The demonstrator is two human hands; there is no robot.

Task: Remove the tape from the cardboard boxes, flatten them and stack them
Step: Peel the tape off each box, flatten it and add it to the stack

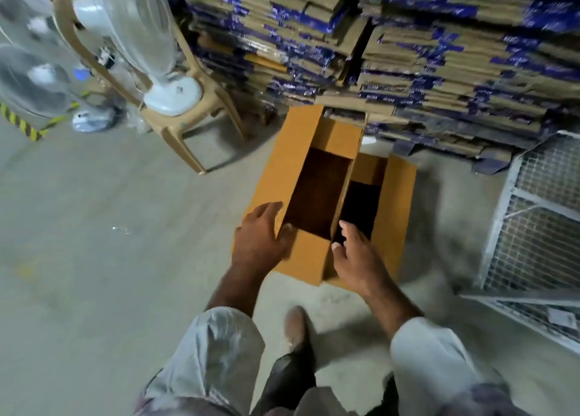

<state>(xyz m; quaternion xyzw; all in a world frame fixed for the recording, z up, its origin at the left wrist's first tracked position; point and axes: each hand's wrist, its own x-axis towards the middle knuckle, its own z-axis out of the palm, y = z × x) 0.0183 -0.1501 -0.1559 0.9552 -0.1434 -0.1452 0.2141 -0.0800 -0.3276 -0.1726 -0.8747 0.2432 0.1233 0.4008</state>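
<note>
Cardboard box (pixel 292 177) stands open-topped on the concrete floor (pixel 94 227), just in front of the flattened stack (pixel 439 70); a second open box (pixel 395 208) touches its right side. Flaps up, no tape visible on either, but both boxes are still unflattened. Left hand (pixel 259 240) is on the near-left flap corner, fingers spread, thumb apparently hooked over the edge; can't tell if that's a real grip. Right hand (pixel 357 258) is at the rim where the boxes meet, fingers loosely extended, holding nothing. Judgement: the stack shows many boxes done; left are collapsing and stacking these two. Plastic chair (pixel 175 123) with table fan (pixel 147 39) far left, wire cage (pixel 533 214) right.
</note>
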